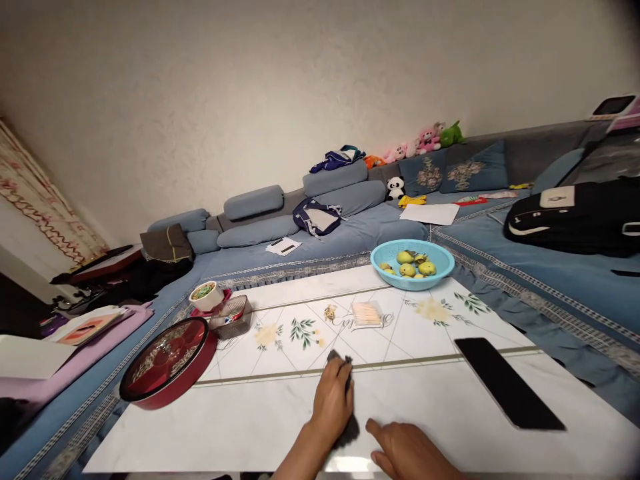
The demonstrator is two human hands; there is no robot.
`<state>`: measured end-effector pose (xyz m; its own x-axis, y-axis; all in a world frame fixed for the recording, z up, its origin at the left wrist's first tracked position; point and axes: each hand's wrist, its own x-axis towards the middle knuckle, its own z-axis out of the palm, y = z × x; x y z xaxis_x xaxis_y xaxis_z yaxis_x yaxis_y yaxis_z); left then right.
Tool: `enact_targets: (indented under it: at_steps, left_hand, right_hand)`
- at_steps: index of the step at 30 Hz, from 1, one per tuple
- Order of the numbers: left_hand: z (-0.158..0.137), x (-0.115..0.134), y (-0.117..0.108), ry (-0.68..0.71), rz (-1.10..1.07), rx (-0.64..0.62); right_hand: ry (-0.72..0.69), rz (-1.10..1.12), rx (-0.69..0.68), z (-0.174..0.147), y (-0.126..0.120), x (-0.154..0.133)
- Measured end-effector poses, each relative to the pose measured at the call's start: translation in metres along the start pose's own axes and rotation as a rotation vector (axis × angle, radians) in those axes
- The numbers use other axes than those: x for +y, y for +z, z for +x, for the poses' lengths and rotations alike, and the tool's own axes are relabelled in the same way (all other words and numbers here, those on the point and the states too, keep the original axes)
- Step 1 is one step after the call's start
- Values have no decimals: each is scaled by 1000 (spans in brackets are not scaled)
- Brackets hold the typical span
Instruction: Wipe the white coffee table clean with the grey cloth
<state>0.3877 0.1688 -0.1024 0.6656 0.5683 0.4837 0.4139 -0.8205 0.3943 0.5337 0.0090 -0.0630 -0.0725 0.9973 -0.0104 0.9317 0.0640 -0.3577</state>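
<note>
My left hand (334, 397) rests on the white table (245, 427), its fingers curled over a dark grey, crumpled piece of cloth (351, 433). The cloth shows past the fingertips and below the palm; the rest of it is hidden under the hand. Just to the right lies my right hand (405, 448), low over the front of the table. Its index finger points toward the cloth and the thumb stands apart, with nothing in the grasp; the other fingers are partly hidden.
A black flat slab (510, 383) lies at right. Farther back are a blue basket (385, 277) of yellow-green fruit, a swab-like packet (367, 314) and small brown bits (330, 313). At left stand a red round box (173, 393), a clear bin (240, 323) and a potted succulent (206, 293).
</note>
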Motion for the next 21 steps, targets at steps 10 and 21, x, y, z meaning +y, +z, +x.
enact_targets:
  at_steps: [10,21]
  left_hand:
    - [-76,8,-32,34,-63,-153]
    - [59,66,56,146,-183,-231]
  right_hand:
    - [50,-57,-177,-24,-36,-19]
    - [-36,-71,-302,-29,-58,-26]
